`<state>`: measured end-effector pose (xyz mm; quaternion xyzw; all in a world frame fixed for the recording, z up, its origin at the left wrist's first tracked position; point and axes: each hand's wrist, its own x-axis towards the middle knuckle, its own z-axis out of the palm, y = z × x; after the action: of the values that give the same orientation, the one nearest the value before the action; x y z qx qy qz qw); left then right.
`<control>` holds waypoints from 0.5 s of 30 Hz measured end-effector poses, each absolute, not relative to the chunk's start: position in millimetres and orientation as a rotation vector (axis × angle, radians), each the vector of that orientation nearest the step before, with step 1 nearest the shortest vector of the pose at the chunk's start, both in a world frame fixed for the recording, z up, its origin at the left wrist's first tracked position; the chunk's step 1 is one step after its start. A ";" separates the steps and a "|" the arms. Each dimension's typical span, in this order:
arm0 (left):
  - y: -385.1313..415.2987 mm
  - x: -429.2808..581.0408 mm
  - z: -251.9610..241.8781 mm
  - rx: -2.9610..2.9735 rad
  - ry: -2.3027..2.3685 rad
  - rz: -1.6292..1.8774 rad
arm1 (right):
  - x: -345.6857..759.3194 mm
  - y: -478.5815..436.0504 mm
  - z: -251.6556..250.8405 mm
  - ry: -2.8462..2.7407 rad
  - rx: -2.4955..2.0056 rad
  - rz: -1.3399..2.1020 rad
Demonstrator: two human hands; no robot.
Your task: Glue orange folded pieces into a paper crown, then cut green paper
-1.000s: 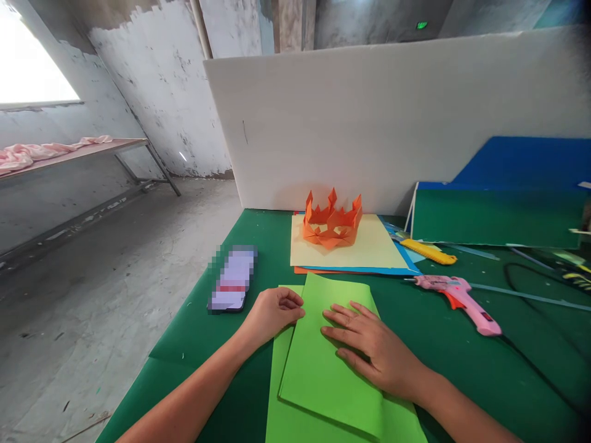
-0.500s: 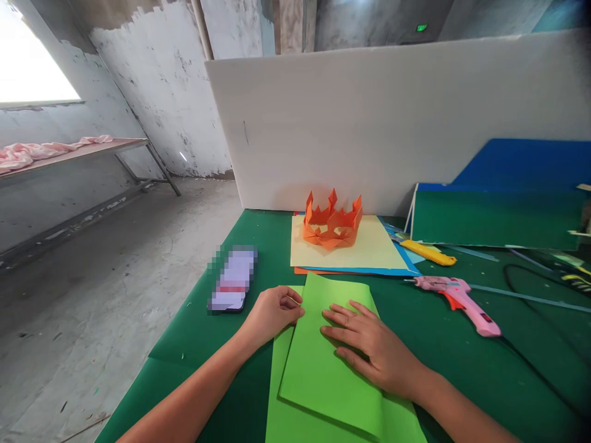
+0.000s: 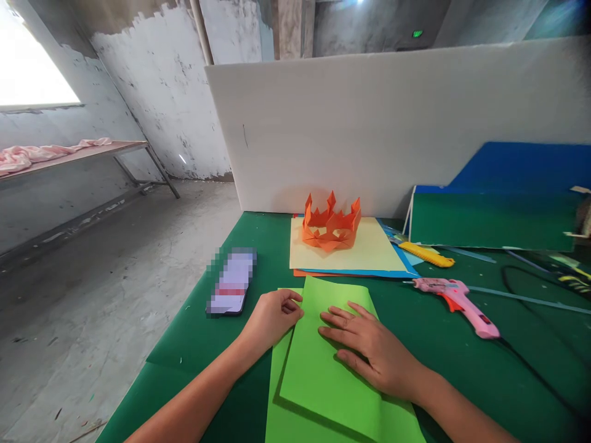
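Note:
A light green paper sheet (image 3: pixel 323 369) lies folded over on the dark green table cover (image 3: pixel 452 363) in front of me. My right hand (image 3: pixel 369 347) lies flat on the upper layer with its fingers stretched out and apart. My left hand (image 3: pixel 272 317) sits at the sheet's left edge with its fingers curled, pinching the edge of the upper layer. Beyond the sheet, an orange folded paper crown (image 3: pixel 331 224) stands on a pale yellow sheet (image 3: pixel 369 249).
A phone (image 3: pixel 232 281) lies left of my hands. A pink glue gun (image 3: pixel 455 296) and a yellow utility knife (image 3: pixel 427 255) lie to the right, with a black cord (image 3: pixel 530 295) behind. A white board (image 3: pixel 392 117) stands at the back. Green and blue boards (image 3: pixel 498 215) lean at the right.
The left edge of the upper green layer has lifted slightly. Both hands stay almost in place.

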<state>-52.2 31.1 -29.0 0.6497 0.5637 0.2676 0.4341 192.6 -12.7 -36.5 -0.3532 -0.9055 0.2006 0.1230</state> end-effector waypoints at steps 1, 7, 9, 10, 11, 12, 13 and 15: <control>30.8 -51.6 -28.4 1.642 1.419 0.675 | 192.6 -12.6 -36.5 -2.646 -1.034 0.589; 29.4 -49.5 -29.1 1.679 1.410 0.703 | 192.7 -12.2 -37.9 -2.630 -1.029 0.594; 28.9 -49.0 -29.5 1.685 1.409 0.716 | 192.9 -12.2 -38.3 -2.625 -1.027 0.596; 28.7 -48.8 -29.6 1.683 1.414 0.714 | 193.0 -12.2 -38.4 -2.623 -1.027 0.597; 28.7 -48.7 -29.6 1.674 1.418 0.711 | 193.1 -12.2 -38.5 -2.622 -1.028 0.598; 28.8 -48.6 -29.7 1.662 1.420 0.705 | 193.1 -12.2 -38.5 -2.623 -1.031 0.598; 29.1 -48.6 -29.9 1.648 1.419 0.702 | 193.2 -12.2 -38.6 -2.627 -1.035 0.596; 30.0 -48.4 -30.3 1.628 1.416 0.705 | 193.3 -12.1 -38.9 -2.633 -1.039 0.590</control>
<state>-48.4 30.0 -30.3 0.6503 0.5654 0.2815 0.4221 193.3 -12.1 -38.9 -0.3566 -0.9034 0.2026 0.1248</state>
